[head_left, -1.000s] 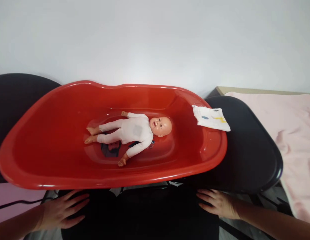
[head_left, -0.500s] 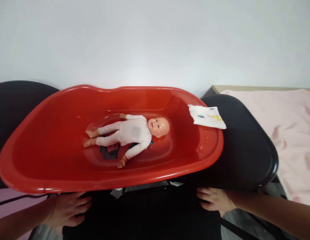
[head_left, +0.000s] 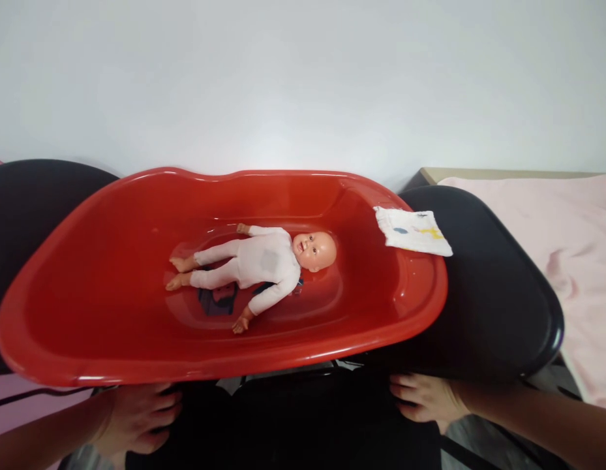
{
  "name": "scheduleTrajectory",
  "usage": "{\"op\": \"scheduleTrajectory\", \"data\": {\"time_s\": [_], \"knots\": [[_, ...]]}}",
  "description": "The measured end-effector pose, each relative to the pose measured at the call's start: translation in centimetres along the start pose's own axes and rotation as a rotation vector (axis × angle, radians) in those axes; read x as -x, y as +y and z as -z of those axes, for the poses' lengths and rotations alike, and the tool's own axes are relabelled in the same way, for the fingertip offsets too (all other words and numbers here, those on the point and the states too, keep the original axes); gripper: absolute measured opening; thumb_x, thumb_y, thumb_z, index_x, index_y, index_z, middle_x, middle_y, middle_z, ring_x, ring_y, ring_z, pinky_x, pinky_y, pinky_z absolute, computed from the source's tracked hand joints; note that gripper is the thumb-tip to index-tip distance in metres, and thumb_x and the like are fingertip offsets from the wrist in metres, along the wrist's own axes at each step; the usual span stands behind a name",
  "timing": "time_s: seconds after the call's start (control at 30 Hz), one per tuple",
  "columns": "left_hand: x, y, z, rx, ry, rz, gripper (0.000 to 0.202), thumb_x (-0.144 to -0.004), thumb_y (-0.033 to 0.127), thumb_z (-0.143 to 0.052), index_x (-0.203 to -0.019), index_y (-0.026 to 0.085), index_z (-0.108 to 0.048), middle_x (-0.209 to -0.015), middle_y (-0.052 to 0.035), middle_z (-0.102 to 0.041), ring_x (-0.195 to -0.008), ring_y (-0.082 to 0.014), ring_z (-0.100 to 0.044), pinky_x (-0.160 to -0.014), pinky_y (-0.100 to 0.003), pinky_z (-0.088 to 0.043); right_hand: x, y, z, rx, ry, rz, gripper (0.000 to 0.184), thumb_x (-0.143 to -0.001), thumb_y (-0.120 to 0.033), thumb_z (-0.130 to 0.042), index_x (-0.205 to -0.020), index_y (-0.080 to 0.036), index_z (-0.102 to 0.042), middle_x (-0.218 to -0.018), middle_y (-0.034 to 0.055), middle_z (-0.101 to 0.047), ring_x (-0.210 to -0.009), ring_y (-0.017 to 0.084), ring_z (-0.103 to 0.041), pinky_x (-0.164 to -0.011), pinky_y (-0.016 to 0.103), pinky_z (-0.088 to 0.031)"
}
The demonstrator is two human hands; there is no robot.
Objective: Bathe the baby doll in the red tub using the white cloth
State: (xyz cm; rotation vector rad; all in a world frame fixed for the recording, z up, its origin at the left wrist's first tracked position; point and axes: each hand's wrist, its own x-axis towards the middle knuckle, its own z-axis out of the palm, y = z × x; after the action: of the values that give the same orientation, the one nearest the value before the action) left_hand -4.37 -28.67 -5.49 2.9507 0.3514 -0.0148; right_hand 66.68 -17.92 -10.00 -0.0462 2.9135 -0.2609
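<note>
My left hand [head_left: 141,418] is at the lower left, its fingers over the left edge of a flat black surface that looks like a chair seat [head_left: 283,424]. At the opposite edge, my right hand [head_left: 427,398] grips the same way, fingers on top and thumb lower down. Just beyond both hands stands a red baby bathtub [head_left: 102,281]. Inside it a baby doll [head_left: 263,258] in a white suit lies on its back, head to the right. A folded white cloth [head_left: 414,232] with a coloured print hangs over the tub's right rim.
Black rounded surfaces show under the tub at the left [head_left: 43,189] and right [head_left: 498,294]. A pink blanket [head_left: 518,215] covers a bed or table at the far right. Behind everything rises a pale wall [head_left: 303,85]. Dark bars run low beside my arms.
The view has shifted slightly, so the tub's right end and the cloth appear a little farther right. Both hands keep their places at the black edges.
</note>
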Motion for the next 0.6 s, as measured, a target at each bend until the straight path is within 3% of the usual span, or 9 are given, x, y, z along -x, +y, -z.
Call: {"op": "scheduleTrajectory", "data": {"time_s": [0.1, 0.23, 0.47, 0.6], "knots": [[0.0, 0.2, 0.1, -0.008, 0.0, 0.005, 0.033, -0.076, 0.034, -0.078, -0.109, 0.035, -0.074, -0.106, -0.0049, -0.08, -0.101, -0.026, -0.067, -0.096, -0.04, -0.046, 0.3, 0.1, -1.0, -0.066, -0.011, 0.077, 0.048, -0.086, -0.045, -0.063, -0.13, -0.027, -0.07, -0.13, 0.0076, -0.068, -0.12, 0.03, -0.066, -0.092, 0.042, -0.052], [0.4, 0.6, 0.0, -0.012, -0.061, 0.002, 0.04, -0.071, 0.041, -0.08, -0.11, 0.034, -0.075, -0.107, -0.0064, -0.08, -0.103, -0.0275, -0.068, -0.096, -0.042, -0.048, 0.7, 0.0, -2.2, -0.109, -0.01, 0.121, 0.076, -0.067, -0.042, -0.085, -0.135, -0.013, -0.066, -0.131, 0.0212, -0.068, -0.124, 0.036, -0.063, -0.099, 0.044, -0.052], [1.1, 1.3, 0.0, 0.141, -0.189, 0.141, 0.039, -0.068, 0.04, -0.085, -0.106, 0.031, -0.078, -0.107, -0.0068, -0.08, -0.106, -0.0262, -0.067, -0.104, -0.041, -0.048, 1.2, -0.2, -3.3, -0.135, -0.029, 0.085, 0.095, -0.056, -0.051, -0.094, -0.138, -0.013, -0.062, -0.137, 0.0219, -0.065, -0.128, 0.037, -0.06, -0.105, 0.045, -0.048], [1.1, 1.8, 0.6, 0.195, -0.254, 0.201, 0.043, -0.066, 0.032, -0.086, -0.108, 0.03, -0.079, -0.11, -0.0075, -0.08, -0.109, -0.0264, -0.068, -0.11, -0.043, -0.045, 0.7, -0.1, -2.2, -0.071, -0.022, 0.056, 0.087, -0.062, -0.054, -0.089, -0.136, -0.016, -0.064, -0.134, 0.0192, -0.067, -0.124, 0.036, -0.062, -0.099, 0.044, -0.051]]}}
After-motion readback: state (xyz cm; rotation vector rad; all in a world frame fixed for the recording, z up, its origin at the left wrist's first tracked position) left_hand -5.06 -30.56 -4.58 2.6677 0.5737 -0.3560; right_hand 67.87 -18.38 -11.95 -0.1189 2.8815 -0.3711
